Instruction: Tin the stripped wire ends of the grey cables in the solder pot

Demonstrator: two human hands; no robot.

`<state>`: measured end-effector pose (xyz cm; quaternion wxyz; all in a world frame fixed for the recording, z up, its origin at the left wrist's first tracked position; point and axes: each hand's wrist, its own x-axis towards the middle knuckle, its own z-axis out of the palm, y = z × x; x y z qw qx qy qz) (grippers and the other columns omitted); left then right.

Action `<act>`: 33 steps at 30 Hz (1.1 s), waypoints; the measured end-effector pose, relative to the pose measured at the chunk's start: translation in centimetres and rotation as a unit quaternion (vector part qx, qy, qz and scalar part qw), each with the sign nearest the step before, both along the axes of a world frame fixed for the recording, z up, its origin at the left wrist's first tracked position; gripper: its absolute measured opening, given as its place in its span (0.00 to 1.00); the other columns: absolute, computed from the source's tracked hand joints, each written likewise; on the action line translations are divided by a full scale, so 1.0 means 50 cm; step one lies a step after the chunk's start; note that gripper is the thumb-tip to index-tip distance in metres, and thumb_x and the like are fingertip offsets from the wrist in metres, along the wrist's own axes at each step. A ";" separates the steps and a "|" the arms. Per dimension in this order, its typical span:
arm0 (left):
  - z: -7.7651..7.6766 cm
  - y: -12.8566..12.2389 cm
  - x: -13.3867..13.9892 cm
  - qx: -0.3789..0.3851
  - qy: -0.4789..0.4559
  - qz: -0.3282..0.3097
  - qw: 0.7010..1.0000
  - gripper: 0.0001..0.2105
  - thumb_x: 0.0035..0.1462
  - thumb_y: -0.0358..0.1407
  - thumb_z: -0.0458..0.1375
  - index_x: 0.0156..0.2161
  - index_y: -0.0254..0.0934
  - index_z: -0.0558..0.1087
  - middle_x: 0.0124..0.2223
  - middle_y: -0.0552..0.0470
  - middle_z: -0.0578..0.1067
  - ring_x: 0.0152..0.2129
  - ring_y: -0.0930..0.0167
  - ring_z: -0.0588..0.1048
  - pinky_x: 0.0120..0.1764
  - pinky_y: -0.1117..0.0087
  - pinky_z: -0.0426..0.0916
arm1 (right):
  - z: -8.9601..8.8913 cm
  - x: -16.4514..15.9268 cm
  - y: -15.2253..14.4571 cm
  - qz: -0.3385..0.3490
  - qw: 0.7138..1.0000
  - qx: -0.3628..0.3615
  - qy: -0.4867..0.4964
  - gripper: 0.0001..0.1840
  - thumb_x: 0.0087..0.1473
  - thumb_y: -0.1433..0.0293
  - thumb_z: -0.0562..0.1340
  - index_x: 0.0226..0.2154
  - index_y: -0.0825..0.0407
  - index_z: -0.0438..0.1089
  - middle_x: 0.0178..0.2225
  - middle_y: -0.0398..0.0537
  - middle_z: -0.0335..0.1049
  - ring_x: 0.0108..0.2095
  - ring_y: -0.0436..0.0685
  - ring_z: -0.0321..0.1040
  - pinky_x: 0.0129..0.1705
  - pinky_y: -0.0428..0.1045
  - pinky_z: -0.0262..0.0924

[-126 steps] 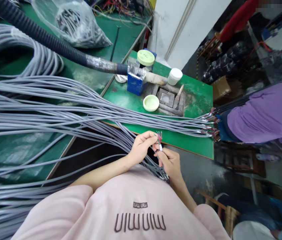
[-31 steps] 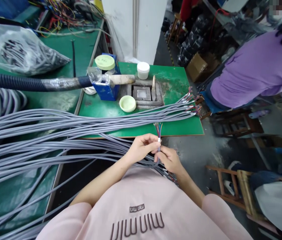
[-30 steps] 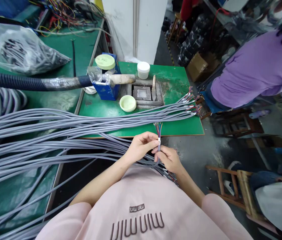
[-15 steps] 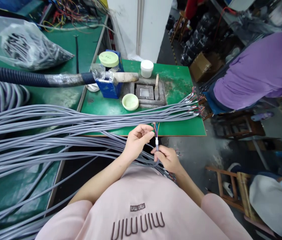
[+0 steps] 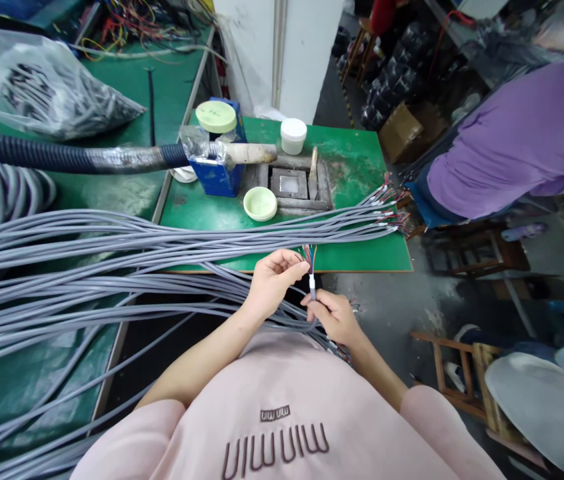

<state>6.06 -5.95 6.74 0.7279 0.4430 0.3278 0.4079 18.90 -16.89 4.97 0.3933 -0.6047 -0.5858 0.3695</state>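
My right hand is closed around a grey cable just below its white sleeve, holding the end upright in front of my chest. Out of the sleeve fan several thin coloured wires, orange, blue and red among them. The thumb and fingertips of my left hand pinch at the left side of these wires. Under and beside both hands runs a bundle of similar grey cables. Another bundle lies across the green table, its stripped ends at the right edge.
On the green table stand a solder pot with a brush-like stick, a green dish, a white tub and a blue box carrying a hose nozzle. A person in purple sits at the right, near a wooden stool.
My left fingertips have shifted slightly right onto the wires, which are spread a little differently. My right hand keeps its hold on the cable.
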 end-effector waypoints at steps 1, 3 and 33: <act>-0.001 -0.002 -0.001 0.015 0.008 0.010 1.000 0.09 0.46 0.37 0.67 0.26 0.35 0.72 0.23 0.56 0.72 0.19 0.79 0.66 0.24 0.78 0.62 | -0.001 0.000 0.000 -0.009 1.000 0.000 0.002 0.13 0.60 0.67 0.54 0.28 0.51 0.70 0.22 0.41 0.71 0.24 0.48 0.66 0.32 0.45 0.60; -0.002 -0.007 -0.003 0.072 0.035 0.037 0.996 0.07 0.48 0.36 0.65 0.27 0.35 0.73 0.25 0.56 0.72 0.20 0.78 0.67 0.25 0.77 0.63 | -0.003 0.000 0.000 -0.032 0.999 -0.007 0.023 0.13 0.59 0.66 0.55 0.28 0.51 0.70 0.22 0.41 0.71 0.25 0.49 0.66 0.32 0.46 0.60; -0.018 -0.027 -0.019 0.002 -0.097 -0.003 0.995 0.11 0.47 0.37 0.67 0.24 0.35 0.70 0.21 0.55 0.75 0.19 0.75 0.73 0.27 0.73 0.68 | 0.027 -0.035 0.064 -0.116 0.978 0.136 0.106 0.04 0.57 0.71 0.59 0.33 0.49 0.70 0.27 0.41 0.72 0.26 0.49 0.70 0.32 0.45 0.67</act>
